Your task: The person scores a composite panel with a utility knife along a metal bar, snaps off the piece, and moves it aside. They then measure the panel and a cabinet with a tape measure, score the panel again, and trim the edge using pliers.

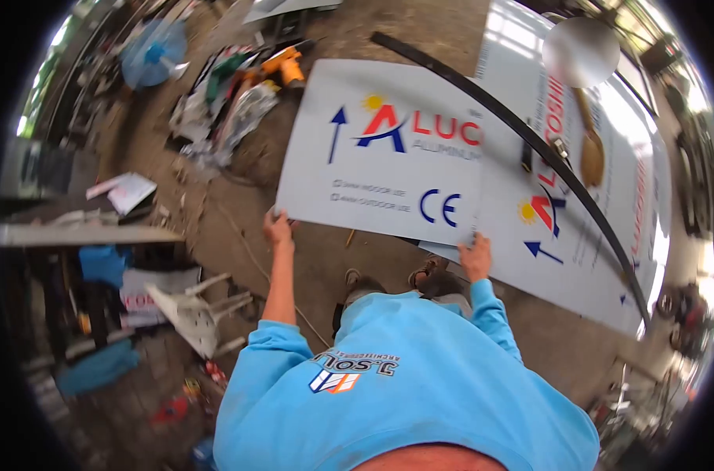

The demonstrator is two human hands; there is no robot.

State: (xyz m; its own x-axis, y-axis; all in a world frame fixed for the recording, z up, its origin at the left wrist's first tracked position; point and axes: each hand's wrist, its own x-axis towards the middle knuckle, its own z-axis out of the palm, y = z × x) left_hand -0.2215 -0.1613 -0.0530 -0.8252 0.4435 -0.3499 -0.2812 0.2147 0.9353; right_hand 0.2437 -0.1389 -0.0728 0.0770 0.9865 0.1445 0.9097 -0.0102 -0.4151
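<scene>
A white printed aluminum panel (310, 157) with a red-and-blue logo spans the space between my hands. My left hand (278, 228) grips its near left corner, with fingers curled around the edge. At the near right corner, my right hand (475, 257) is closed on the same panel's edge. The panel's right side overlaps a larger printed sheet (589, 267). Across that sheet lies a long dark bar (534, 140), which looks curved in this wide view and passes over the panel's far right corner.
On the big sheet are a brown rounded object (593, 157) and a small black item (527, 153). An orange power tool (286, 66) sits among bags and scraps at far left. A blue fan (154, 53) stands beyond. A white plastic chair (192, 318) is at left.
</scene>
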